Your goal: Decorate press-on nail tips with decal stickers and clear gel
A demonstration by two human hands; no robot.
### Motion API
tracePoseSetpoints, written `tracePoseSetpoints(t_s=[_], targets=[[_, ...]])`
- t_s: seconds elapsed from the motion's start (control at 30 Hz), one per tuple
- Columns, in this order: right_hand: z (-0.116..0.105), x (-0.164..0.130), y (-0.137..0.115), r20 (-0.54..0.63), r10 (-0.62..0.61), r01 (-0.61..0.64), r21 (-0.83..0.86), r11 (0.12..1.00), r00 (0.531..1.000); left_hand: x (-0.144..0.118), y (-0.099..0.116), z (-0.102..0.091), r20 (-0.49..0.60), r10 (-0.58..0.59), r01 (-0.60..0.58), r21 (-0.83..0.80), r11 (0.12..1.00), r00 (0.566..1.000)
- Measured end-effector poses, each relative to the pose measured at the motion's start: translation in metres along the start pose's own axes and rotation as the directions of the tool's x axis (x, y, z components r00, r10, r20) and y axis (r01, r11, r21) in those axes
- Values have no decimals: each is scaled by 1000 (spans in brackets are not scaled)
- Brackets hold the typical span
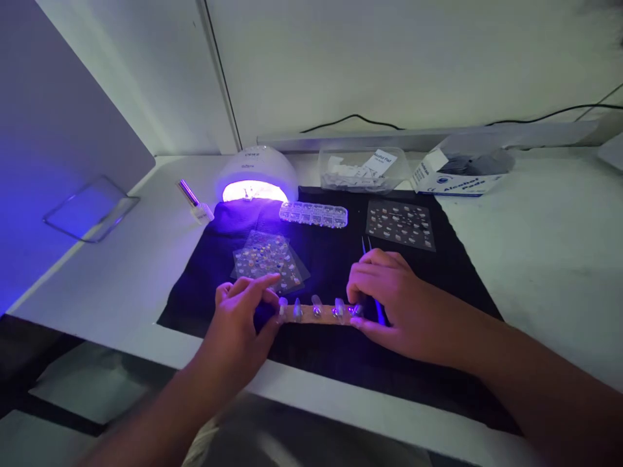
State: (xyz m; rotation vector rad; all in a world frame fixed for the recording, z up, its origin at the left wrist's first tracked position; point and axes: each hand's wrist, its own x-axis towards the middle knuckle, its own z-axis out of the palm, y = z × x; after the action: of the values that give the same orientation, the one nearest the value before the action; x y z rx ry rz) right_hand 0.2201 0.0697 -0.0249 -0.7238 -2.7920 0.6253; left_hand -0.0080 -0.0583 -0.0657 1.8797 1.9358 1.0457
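A tan strip (325, 316) with several press-on nails (317, 306) standing along it lies across the black cloth, close to its front edge. My left hand (243, 316) is closed in a pinch on the left end of the strip, its index finger stretched above. At the other end, the thumb and fingers of my right hand (396, 305) close around the last nail and the strip's end. Tweezers (380, 314) pass under my right hand, partly hidden, with their tips pointing away from me.
A lit nail lamp (257, 165) glows purple at the back. Near it are a polish bottle (198, 206) and a clear rhinestone case (314, 214). Sticker sheets (267, 259) lie on the black cloth (341, 259). Behind stand a plastic tub (335, 185) and an alcohol pad box (457, 185).
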Motion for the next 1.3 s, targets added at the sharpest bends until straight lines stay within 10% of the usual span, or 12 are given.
tracePoseSetpoints(t_s=[0.53, 1.3], targets=[[-3, 0, 2, 92, 75, -77, 13, 997, 993, 5, 2, 11, 61, -152, 154, -30, 988, 986], [0, 2, 0, 77, 81, -85, 43, 995, 994, -3, -7, 1, 12, -36, 36, 27, 999, 999]])
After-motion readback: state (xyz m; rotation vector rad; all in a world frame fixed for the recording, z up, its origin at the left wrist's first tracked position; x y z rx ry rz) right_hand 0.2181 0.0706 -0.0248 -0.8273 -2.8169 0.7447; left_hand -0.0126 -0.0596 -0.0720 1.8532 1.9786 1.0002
